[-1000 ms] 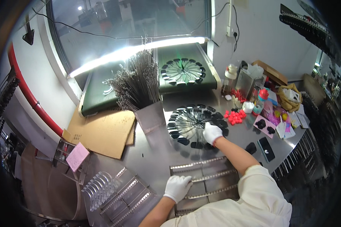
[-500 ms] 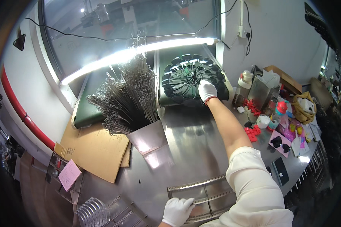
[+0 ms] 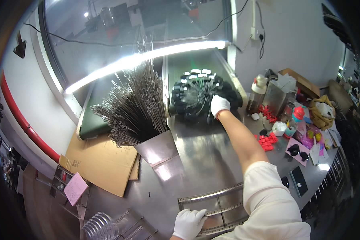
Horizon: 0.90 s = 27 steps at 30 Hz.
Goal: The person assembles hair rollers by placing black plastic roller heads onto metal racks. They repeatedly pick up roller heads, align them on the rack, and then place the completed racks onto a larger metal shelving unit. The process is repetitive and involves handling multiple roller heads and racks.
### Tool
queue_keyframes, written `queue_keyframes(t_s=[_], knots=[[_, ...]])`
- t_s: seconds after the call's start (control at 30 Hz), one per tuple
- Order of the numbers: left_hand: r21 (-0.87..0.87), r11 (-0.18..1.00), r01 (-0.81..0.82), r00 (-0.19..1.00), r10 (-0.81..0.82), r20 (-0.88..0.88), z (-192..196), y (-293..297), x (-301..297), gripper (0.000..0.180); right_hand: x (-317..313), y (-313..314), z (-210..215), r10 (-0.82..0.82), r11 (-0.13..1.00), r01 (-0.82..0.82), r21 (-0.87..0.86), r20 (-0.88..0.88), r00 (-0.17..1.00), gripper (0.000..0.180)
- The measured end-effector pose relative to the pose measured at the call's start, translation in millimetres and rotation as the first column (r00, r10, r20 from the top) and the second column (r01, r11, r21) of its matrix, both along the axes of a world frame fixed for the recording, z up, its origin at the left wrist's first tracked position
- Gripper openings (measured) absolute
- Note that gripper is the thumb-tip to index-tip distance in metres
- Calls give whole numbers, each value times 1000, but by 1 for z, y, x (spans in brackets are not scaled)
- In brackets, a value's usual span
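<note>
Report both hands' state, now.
Left hand: closed, holding a bar of the metal rack.
Right hand: closed, seemingly holding the blurred, black-padded wire wheel near its centre.

- Stretches the right forearm (image 3: pixel 244 140) forward, bare from wrist (image 3: pixel 223 115) to loose cream sleeve (image 3: pixel 268 188).
- Reaches out with the white-gloved right hand (image 3: pixel 220 105), fingers drawn together and closed.
- Rests the white-gloved left hand (image 3: pixel 188 224) low, near the body, fingers curled, tips pointing rightward.
- Shows only a sliver of left wrist (image 3: pixel 175 237).

Spoked black-rimmed wheel (image 3: pixel 205 94) (blurred) over green belt (image 3: pixel 188 63)
</note>
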<state>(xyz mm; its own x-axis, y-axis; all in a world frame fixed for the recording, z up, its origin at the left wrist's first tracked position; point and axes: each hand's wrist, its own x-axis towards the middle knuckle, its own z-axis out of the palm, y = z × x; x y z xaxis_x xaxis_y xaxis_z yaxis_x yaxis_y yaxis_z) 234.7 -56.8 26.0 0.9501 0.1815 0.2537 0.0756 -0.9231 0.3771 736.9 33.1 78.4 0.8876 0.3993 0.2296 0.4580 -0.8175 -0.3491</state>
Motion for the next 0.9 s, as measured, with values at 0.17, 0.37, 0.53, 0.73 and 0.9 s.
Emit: queue_keyframes(t_s=[0.17,0.37,0.53,0.73,0.9], knots=[[-342,939,-37,945,144,292,-20,15,4,35,-123,-145,56,180,958,-190,213,68,981,38],[-947,-182,267,907,378,183,85,-23,33,55,-320,-277,74,492,775,-500,387,128,861,61],[-895,-287,341,922,290,258,110,-69,-14,60,-434,-315,79,596,665,-605,438,177,783,73],[-900,-166,402,896,273,350,113,-87,-83,66,-490,-329,82,617,655,-675,339,277,737,73],[-901,-34,432,873,266,408,117,-80,-114,72,-513,-328,114,655,632,-726,272,313,687,71]])
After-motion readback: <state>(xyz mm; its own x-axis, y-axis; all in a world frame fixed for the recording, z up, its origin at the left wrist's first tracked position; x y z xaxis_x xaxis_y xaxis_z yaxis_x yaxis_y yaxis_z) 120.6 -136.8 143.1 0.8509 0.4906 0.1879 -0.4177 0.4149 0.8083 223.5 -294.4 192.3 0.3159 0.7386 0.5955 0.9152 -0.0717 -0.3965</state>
